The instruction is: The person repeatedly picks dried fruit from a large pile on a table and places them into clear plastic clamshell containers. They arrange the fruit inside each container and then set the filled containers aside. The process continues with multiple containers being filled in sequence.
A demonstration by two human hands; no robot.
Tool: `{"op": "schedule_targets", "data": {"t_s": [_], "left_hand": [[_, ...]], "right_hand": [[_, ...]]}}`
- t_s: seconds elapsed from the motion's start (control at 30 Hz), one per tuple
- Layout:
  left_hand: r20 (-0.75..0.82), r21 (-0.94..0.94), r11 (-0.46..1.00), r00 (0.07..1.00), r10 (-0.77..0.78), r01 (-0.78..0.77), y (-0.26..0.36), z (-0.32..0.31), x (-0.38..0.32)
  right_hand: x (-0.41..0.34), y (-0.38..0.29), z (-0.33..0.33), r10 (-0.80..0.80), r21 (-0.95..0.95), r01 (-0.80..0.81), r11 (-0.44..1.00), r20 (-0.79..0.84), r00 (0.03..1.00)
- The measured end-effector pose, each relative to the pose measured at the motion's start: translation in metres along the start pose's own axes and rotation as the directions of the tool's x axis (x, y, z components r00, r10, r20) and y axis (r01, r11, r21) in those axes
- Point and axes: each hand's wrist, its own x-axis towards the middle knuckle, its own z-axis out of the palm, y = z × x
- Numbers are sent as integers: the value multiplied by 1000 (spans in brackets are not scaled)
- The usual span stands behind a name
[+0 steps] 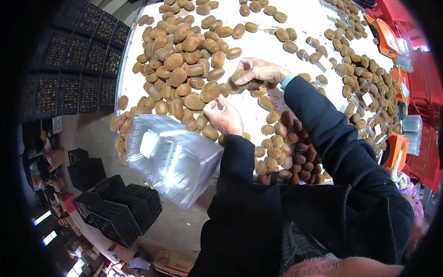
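A large heap of brown kiwifruit [178, 64] lies on the white tabletop [256, 48]. My right hand [261, 73] grips a kiwifruit [238, 75] between thumb and fingers, above other fruit at the heap's right side. Below and to the left, my left hand [225, 117] has its thumb and forefinger bent close together beside a kiwifruit [209, 95]; whether it grips anything I cannot tell. Nested clear plastic clamshell boxes [180, 162] stand to the left of my left sleeve. Darker, reddish-brown kiwifruit [299, 152] lie near my body, partly under my right sleeve.
Black crates [83, 62] filled with fruit stand beyond the table's left edge. Empty black crates [121, 207] are stacked on the floor. To the right lie more kiwifruit [375, 76], filled clear packs [368, 98], orange baskets [394, 149] and a clear container stack [412, 135].
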Motion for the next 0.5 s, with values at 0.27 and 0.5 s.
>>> {"op": "schedule_targets", "data": {"t_s": [0.27,0.5], "left_hand": [[49,-145,986,995,87,-79,29,-2,16],[34,235,970,998,59,-65,56,14,31]], "right_hand": [[11,-3,29,57,386,-55,921,6,998],[14,6,49,54,479,9,878,-117,992]]}}
